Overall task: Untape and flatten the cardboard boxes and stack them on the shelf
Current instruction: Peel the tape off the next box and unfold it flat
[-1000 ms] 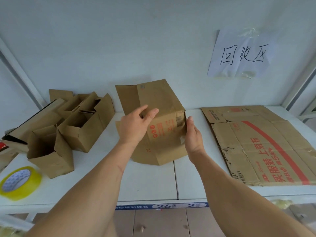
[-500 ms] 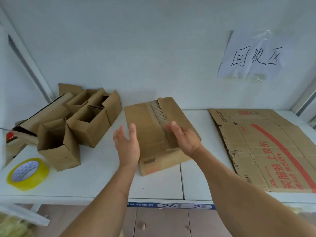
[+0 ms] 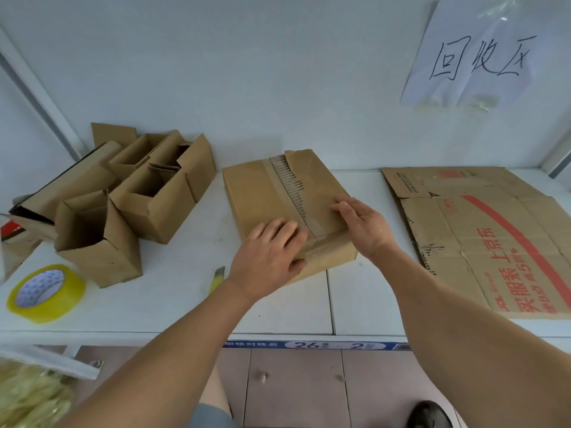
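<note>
On shelf (image 3: pixel 173 307): left hand (image 3: pixel 268 256), right hand (image 3: pixel 363 223) press box (image 3: pixel 259 196).

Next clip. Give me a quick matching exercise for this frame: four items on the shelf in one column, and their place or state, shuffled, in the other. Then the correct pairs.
Items:
1. tape roll
2. taped box
3. printed flat cardboard
4. open boxes

Place or state:
A. lying flat at the right end
B. standing unflattened, left of middle
C. under both hands, in the middle
D. yellow, at the front left

Pairs: 1-D, 2-C, 3-A, 4-B
</note>
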The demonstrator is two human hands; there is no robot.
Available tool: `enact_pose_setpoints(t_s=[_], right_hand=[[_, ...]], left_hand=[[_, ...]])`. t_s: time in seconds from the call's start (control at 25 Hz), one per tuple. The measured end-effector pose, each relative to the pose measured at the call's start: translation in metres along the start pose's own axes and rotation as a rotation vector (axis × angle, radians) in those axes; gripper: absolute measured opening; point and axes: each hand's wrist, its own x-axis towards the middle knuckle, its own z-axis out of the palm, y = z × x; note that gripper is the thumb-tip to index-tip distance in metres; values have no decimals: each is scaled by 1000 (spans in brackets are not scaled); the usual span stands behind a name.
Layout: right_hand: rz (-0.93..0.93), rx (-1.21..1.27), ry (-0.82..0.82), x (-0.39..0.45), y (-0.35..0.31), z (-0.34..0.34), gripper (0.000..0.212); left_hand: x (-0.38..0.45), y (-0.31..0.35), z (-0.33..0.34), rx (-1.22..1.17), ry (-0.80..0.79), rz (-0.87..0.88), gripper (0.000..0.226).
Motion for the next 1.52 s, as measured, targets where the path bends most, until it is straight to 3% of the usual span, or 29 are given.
enact_pose_setpoints(t_s=[0.24, 0.48, 0.8, 0.88, 0.96, 1.04, 1.16, 1.28, 1.36, 1.4, 1.48, 1.52], right_hand=[[88, 102, 13, 3, -1, 1, 35], [98, 112, 25, -1, -3, 2, 36], [103, 137, -2, -2, -4, 0, 35], [77, 184, 87, -9, -2, 2, 33], [77, 152, 365, -27, 5, 11, 32], [159, 177, 498, -54, 5, 31, 20], [388, 471, 354, -80, -11, 67, 13], [550, 706, 329, -81, -27, 87, 16], [493, 539, 271, -86, -30, 88, 24], [347, 253, 276, -88, -24, 84, 27], [-161, -429, 395, -83, -1, 66, 36], [-389, -625, 404, -73, 8, 53, 41]], left_hand=[[1, 8, 1, 60, 33, -58, 47], [6, 14, 2, 109, -44, -76, 47], [5, 17, -2, 100, 76, -15, 36], [4, 16, -1, 113, 42, 2, 40], [4, 16, 1, 64, -5, -28, 47], [6, 13, -1, -34, -42, -76, 52], [9, 7, -8, -152, -113, -117, 57], [7, 2, -15, -224, -224, -125, 61], [4, -2, -16, -245, -257, -121, 62], [3, -5, -17, -251, -263, -105, 62], [0, -12, -19, -259, -258, -48, 62], [-2, -15, -21, -263, -265, -25, 62]])
